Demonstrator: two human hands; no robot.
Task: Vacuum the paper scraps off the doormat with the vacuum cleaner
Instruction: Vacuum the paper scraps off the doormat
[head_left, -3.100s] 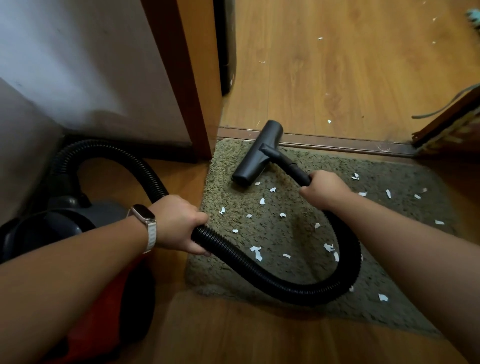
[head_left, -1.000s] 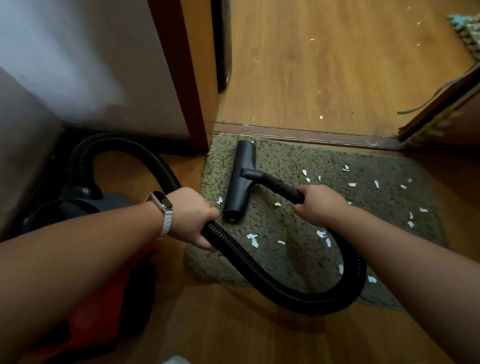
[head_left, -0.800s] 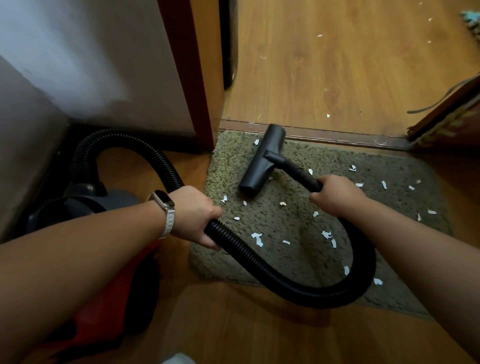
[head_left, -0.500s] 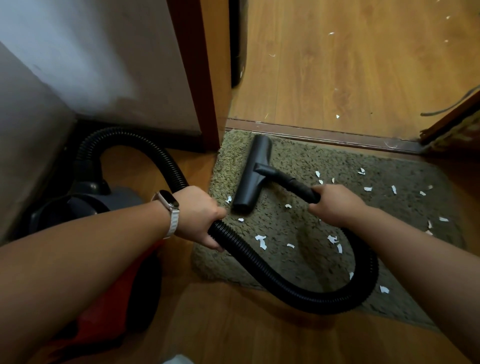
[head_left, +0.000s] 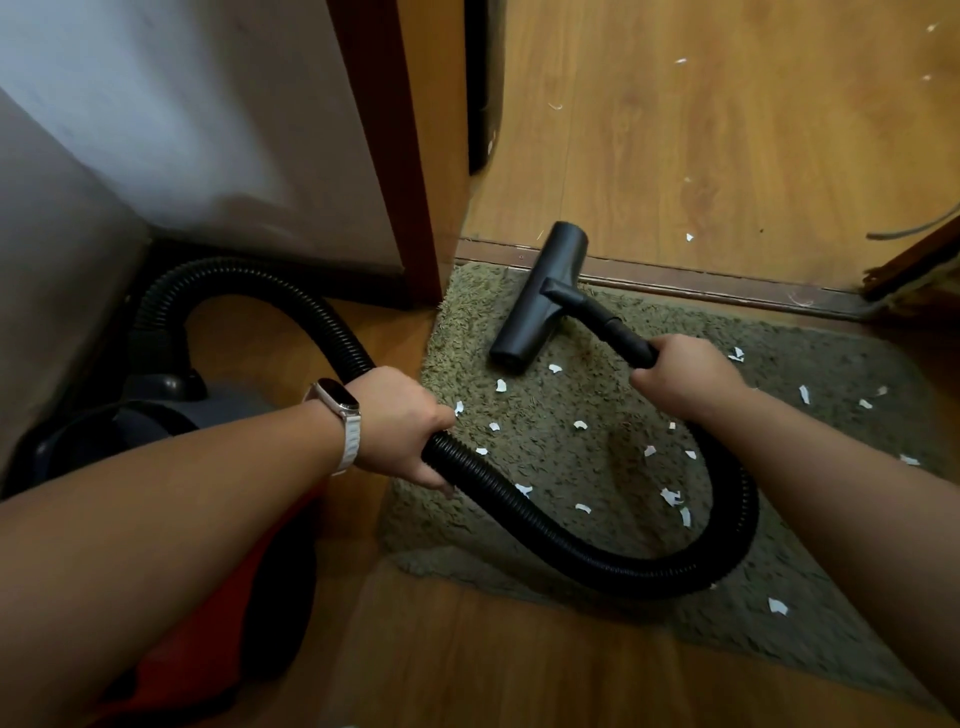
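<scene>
I've pushed the nozzle (head_left: 540, 299) forward; its far end reaches the threshold (head_left: 701, 283). My right hand (head_left: 685, 379) grips its neck, my left hand (head_left: 400, 421) the hose (head_left: 519, 501). Many paper scraps (head_left: 580, 425) still dot the doormat (head_left: 467, 332), middle and right: more passes needed.

Doorway corner with a warm-lit wood-plank floor (head_left: 727, 156)

Beyond the left hand (head_left: 400, 421) a white wall (head_left: 182, 130) with a dark skirting (head_left: 332, 283) ends at a brown door jamb (head_left: 395, 156). Ahead of the right hand (head_left: 685, 382), a dark threshold strip (head_left: 701, 283) crosses the floor.
</scene>
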